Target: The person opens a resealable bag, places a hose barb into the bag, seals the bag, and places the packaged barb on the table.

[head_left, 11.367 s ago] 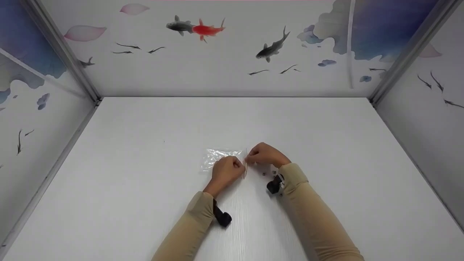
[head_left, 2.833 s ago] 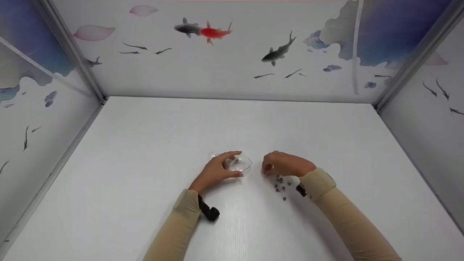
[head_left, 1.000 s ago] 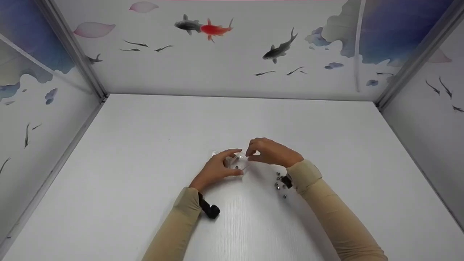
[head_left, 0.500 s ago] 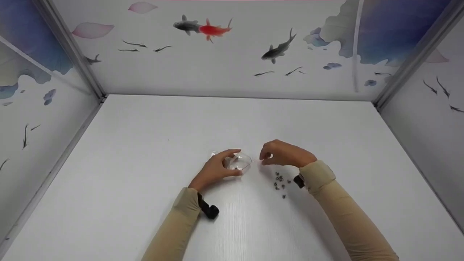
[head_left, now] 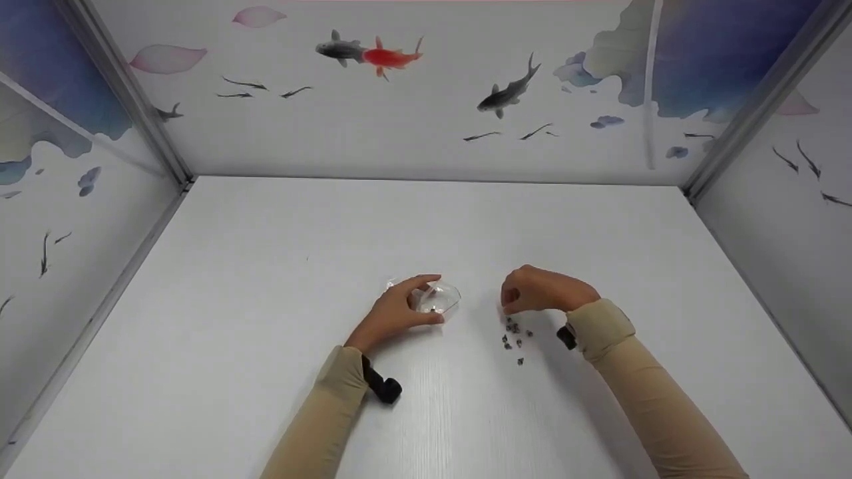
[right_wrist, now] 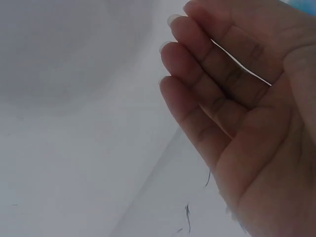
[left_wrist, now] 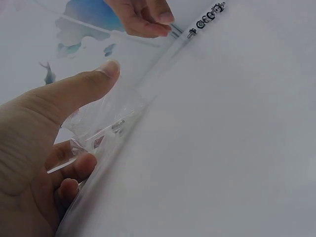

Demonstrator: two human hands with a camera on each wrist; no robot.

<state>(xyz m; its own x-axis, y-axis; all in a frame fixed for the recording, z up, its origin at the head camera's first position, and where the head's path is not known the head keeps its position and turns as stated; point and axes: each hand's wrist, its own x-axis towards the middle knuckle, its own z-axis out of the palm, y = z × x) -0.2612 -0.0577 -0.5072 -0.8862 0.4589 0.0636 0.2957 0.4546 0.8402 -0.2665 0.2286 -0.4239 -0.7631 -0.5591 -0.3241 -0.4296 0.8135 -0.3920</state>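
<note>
Left hand [head_left: 393,313]: we are seeing it gripping a clear plastic bag [head_left: 447,296]; the thumb is standing well apart from the fingers, and the mouth of the bag is gaping between them.
Right hand [head_left: 546,289]: its fingers are bending downward, and their tips are hovering just beside the loose metal fasteners [head_left: 514,328]; we are not managing to tell if they are pinching anything.
Place of the bag: we are finding it near the middle of the white tabletop [head_left: 266,332], to the left of the fasteners.
Inside the bag: through the plastic we are noticing something small and metallic [left_wrist: 117,127], but we are not making out how many pieces.
Fasteners on the tabletop: they are lying in a small scattered group, and one is resting a little apart, nearer to the person.
Forearms: tan sleeves [head_left: 319,412] are covering them, and a black wrist camera [head_left: 386,390] is showing near each cuff.
Back wall [head_left: 413,140]: it is bearing printed fish [head_left: 393,58], grey and red.
</note>
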